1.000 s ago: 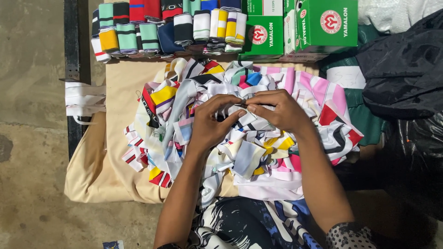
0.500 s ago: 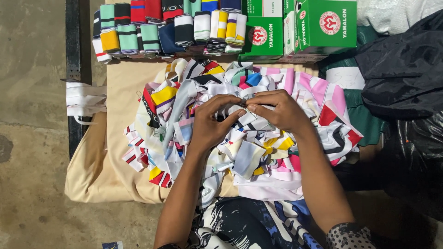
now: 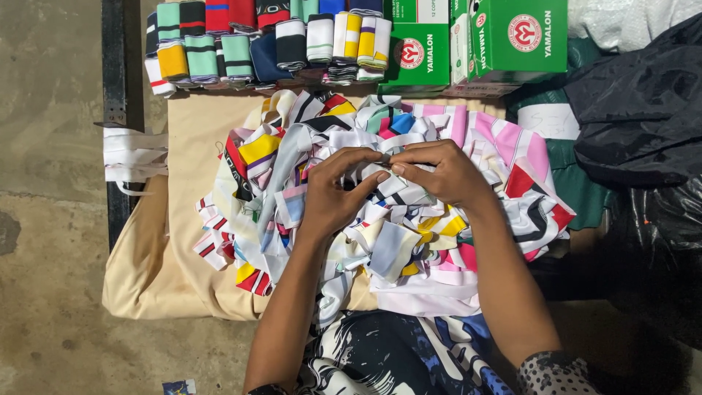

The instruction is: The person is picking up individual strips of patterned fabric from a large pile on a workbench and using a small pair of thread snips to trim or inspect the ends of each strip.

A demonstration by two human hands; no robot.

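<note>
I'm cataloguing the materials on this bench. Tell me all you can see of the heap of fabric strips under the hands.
The heap of fabric strips is a loose, tangled mound of knit-looking bands, striped in white, pink, red, yellow, blue and black. It lies on a beige cloth and spills over its near edge. The left hand and right hand rest on top, fingers pinching one strip at the middle.

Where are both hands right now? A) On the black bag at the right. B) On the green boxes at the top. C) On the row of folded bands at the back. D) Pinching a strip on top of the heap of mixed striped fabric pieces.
D: the left hand and right hand meet fingertip to fingertip over the fabric heap, pinching a pale strip, well short of the boxes, bands and bag.
</note>
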